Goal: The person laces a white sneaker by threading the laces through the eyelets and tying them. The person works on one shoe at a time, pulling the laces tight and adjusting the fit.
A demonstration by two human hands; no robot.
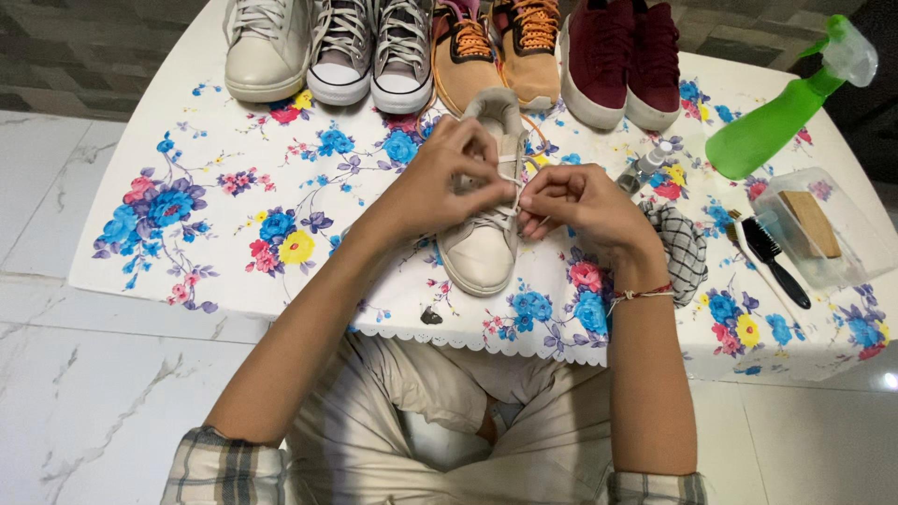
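Both hands, left hand (447, 178) and right hand (571, 201), pinch the thin, limp white laces (510, 210) of a light, soft beige shoe (482, 248) near the counter's (234, 234) front edge.

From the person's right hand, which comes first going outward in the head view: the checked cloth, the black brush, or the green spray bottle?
Measured from the right hand:
1. Checked cloth: right beside the wrist, on the table.
2. Black brush: farther right, next to the clear plastic box.
3. Green spray bottle: farthest, at the table's far right corner.
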